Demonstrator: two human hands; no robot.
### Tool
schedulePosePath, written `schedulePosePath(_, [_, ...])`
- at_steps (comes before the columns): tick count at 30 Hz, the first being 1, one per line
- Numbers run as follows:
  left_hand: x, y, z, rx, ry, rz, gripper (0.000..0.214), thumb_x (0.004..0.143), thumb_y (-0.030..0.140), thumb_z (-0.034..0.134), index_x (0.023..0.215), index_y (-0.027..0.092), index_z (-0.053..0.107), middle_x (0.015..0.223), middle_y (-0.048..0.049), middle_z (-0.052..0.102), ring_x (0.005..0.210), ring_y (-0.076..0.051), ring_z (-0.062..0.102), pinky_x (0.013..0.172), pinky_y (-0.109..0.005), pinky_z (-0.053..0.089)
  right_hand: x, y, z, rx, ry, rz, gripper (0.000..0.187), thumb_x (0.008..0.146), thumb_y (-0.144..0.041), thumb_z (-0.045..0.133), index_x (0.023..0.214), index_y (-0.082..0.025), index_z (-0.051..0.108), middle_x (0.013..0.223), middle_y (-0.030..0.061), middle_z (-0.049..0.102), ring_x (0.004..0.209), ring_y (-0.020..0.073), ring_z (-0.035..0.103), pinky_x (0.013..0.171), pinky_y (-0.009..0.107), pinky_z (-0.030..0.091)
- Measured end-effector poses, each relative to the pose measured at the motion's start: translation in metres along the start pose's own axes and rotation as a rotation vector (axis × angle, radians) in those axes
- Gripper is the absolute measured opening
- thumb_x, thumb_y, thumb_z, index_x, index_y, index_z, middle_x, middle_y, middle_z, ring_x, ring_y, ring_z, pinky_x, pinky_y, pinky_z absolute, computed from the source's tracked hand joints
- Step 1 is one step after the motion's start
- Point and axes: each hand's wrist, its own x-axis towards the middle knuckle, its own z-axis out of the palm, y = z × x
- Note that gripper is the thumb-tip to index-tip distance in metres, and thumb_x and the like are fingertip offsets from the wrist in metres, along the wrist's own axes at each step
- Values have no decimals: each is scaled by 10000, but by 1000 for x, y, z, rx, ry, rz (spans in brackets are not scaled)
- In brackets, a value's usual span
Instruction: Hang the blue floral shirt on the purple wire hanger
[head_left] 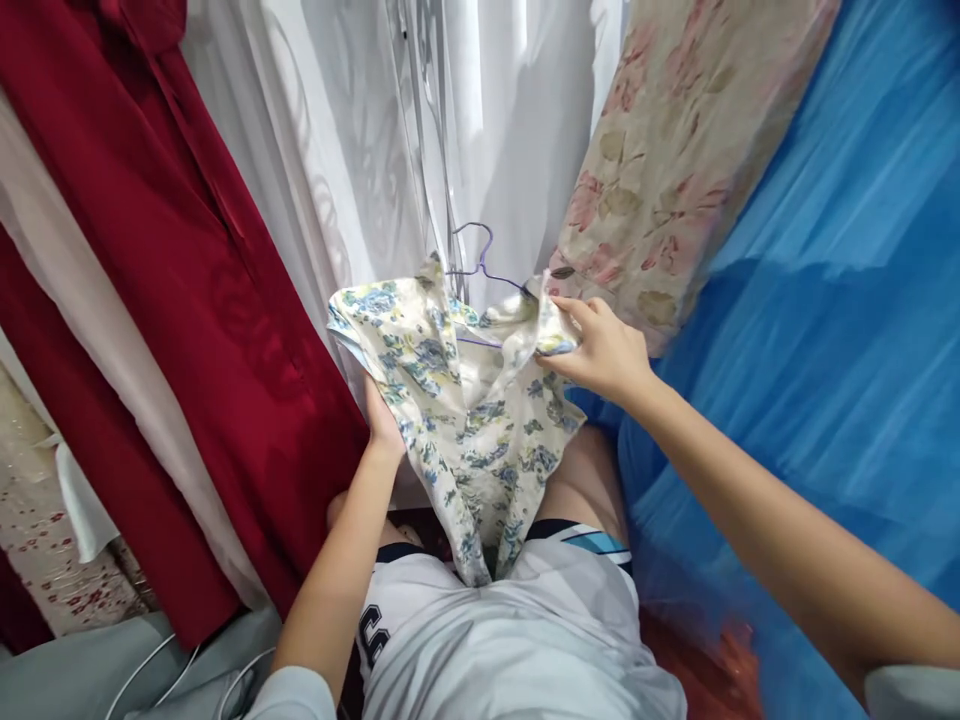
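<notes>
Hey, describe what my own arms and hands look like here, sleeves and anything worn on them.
Your left hand and right hand are ungloved, with no watch or bracelet showing. Both forearms are bare below pale, plain-looking sleeves.

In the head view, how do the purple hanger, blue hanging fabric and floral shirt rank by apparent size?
1. Blue hanging fabric
2. Floral shirt
3. Purple hanger, going by its visible part; the shirt hides some of it.
</notes>
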Motion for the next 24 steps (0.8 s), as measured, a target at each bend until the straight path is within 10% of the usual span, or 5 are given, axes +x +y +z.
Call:
schedulePosePath(9, [-35,-32,-41,260,172,51,386,774,331,774,1126,212,673,1249,-47,675,1316,-236,521,1169,-392,342,-8,-14,3,-5,-61,85,663,724,-549,650,1311,-252,566,1090,106,671,950,340,645,697,362,461])
schedulePosePath(19, [-79,-104,-59,516,42,-13,436,749,368,773,1132,178,688,1212,-91,691,1268,-261,562,1164,-423,337,-4,20,-11,55,-164,-290,735,626,-328,721,1329,-226,532,1225,122,643,991,347,649,722,383,487])
schedulePosePath(24, [-108,-127,-71,600,157,23,558,802,386,733,1310,210,586,1399,-90,573,1355,-246,479,1187,-389,302,-34,-7,-11,208,-22,-387,768,706,-381,713,1406,-206,453,1478,165,405,1339,420,394,1035,555,381])
